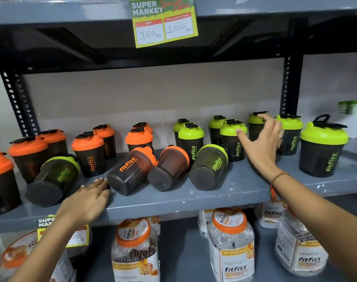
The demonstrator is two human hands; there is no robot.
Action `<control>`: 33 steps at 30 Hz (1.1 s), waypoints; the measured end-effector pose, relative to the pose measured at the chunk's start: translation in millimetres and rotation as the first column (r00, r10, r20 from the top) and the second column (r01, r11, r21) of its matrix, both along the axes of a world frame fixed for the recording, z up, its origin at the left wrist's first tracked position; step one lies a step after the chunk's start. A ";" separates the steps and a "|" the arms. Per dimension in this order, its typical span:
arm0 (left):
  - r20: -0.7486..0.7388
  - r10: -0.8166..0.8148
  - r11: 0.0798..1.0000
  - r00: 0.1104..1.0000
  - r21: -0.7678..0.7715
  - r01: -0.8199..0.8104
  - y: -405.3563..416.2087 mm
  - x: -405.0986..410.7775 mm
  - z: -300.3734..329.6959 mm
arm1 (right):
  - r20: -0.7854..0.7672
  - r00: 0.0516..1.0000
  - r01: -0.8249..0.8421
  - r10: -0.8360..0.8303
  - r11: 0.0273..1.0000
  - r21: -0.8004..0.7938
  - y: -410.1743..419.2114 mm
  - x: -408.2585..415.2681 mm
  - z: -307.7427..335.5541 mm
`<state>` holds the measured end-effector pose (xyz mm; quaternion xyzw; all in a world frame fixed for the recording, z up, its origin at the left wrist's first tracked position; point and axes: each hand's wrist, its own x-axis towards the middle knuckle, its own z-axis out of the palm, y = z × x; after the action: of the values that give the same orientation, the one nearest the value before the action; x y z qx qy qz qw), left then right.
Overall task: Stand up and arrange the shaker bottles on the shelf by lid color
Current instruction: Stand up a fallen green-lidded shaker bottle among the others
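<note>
Dark shaker bottles fill a grey shelf (pixel 204 194). Orange-lidded ones stand at the left (pixel 88 153), green-lidded ones at the right (pixel 322 147). Several lie on their sides at the front: a green-lidded bottle (pixel 53 180) at left, two orange-lidded bottles (pixel 130 171) (pixel 168 167) in the middle, and another green-lidded one (pixel 209 166). My left hand (pixel 90 198) rests flat on the shelf, fingertips beside the base of the fallen orange bottle. My right hand (pixel 263 139) is spread open in front of the upright green bottles, holding nothing.
A price card (pixel 163 21) hangs from the shelf above. Black slotted uprights (pixel 16 106) frame the bay. Below the shelf stand clear jars with orange lids (pixel 230 247). White boxes (pixel 356 125) sit at the far right.
</note>
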<state>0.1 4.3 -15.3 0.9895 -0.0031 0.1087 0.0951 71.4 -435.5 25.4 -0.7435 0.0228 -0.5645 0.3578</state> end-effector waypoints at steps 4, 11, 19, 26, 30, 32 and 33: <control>-0.006 0.006 1.000 1.000 0.008 -0.006 0.8 -0.9 0.5 | -0.232 0.944 -0.239 0.237 0.971 0.019 21.3 -30.3 2.7; -0.032 0.005 1.000 0.999 0.027 -0.004 -0.7 -3.2 3.0 | -0.543 0.702 -0.402 0.461 0.885 0.233 58.5 -40.6 -3.4; -0.044 0.012 1.000 0.999 0.030 -0.010 -1.4 -4.7 3.6 | -0.556 0.691 -0.356 0.462 0.887 0.295 78.0 -36.0 -4.0; -0.036 0.018 0.999 0.999 0.032 -0.017 -2.7 -6.4 4.1 | -0.373 0.734 -0.363 0.567 0.792 0.491 79.1 -41.4 -2.7; -0.032 0.022 0.999 0.999 0.034 -0.021 -1.0 -5.2 2.8 | -0.250 0.840 -0.369 0.481 0.845 0.387 69.3 -50.9 7.3; -0.032 0.019 0.999 0.999 0.032 -0.018 -1.2 -5.1 2.5 | -0.194 0.915 -0.320 0.354 0.929 0.185 60.6 -59.0 16.9; -0.029 0.016 0.999 0.999 0.031 -0.015 -1.2 -4.9 2.1 | -0.146 0.947 -0.277 0.286 0.958 0.078 56.4 -62.8 21.4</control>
<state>-4.7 3.1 -13.2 0.9923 0.0042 0.0948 0.0791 8.6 -379.1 46.8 -0.7707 -0.0399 -0.4468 0.4525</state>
